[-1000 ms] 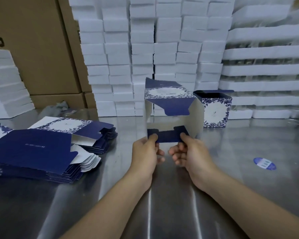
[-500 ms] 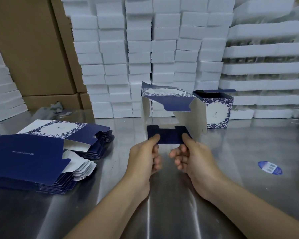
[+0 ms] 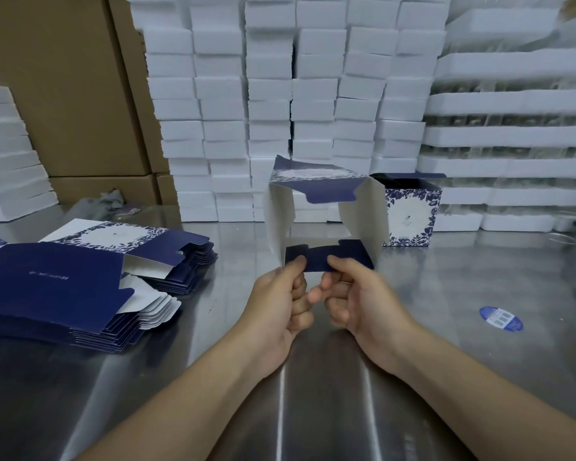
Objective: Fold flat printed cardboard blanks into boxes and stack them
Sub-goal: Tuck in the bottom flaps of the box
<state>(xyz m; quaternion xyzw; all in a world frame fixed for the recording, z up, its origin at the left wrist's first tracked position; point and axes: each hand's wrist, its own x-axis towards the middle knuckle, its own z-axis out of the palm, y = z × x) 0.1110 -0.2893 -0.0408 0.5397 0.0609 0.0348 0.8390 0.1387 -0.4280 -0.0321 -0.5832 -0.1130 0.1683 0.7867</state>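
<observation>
I can't read the logo on the finished box (image 3: 411, 216), partly hidden behind the half-folded box (image 3: 363, 221). Left of the latter, blank stack (image 3: 47, 287) runs off frame. Sticker (image 3: 501, 319) to its right: txt too small.

Bench (image 3: 313, 410): shiny grey steel top.
- Left of the left hand (image 3: 276, 301): fanned stack of flat navy-and-white printed cardboard blanks (image 3: 80, 284).
- Beyond the right hand (image 3: 359, 294): upright folded white cardboard box with blue floral print (image 3: 413, 217), top open.
- Right of the right hand: oval blue sticker (image 3: 501, 319).
- Far edge: stacked white foam blocks (image 3: 280, 94).
</observation>
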